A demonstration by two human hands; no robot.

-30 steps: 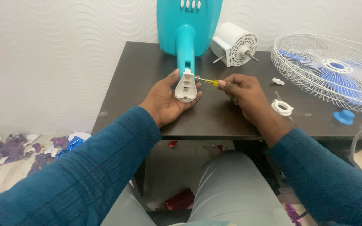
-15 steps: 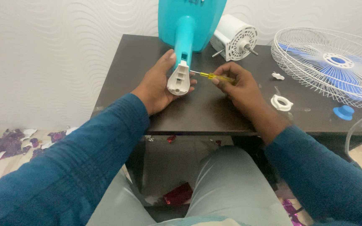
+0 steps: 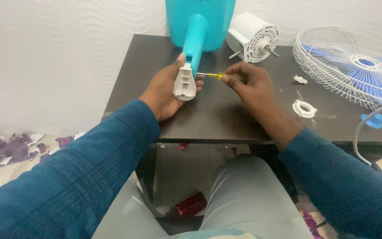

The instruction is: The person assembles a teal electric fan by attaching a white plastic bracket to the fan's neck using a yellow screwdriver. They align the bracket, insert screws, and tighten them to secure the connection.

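A turquoise fan stand (image 3: 198, 26) lies on the dark table (image 3: 226, 110), its neck pointing toward me and ending in a white plastic bracket (image 3: 185, 82). My left hand (image 3: 165, 90) cups that bracket from below and the left. My right hand (image 3: 248, 86) pinches a small yellow-handled screwdriver (image 3: 215, 76), whose metal tip touches the right side of the neck just above the bracket.
A white fan motor (image 3: 254, 40) sits behind my right hand. A wire fan guard with blue blades (image 3: 354, 66) lies at the right. A white ring nut (image 3: 304, 109), a small white cap (image 3: 300, 79) and a blue knob (image 3: 373, 120) lie nearby. Torn foil scraps (image 3: 12, 148) litter the floor.
The bracket has turned from facing me to side-on in my left hand. The screwdriver has stayed at the neck while both hands shifted slightly up the picture.
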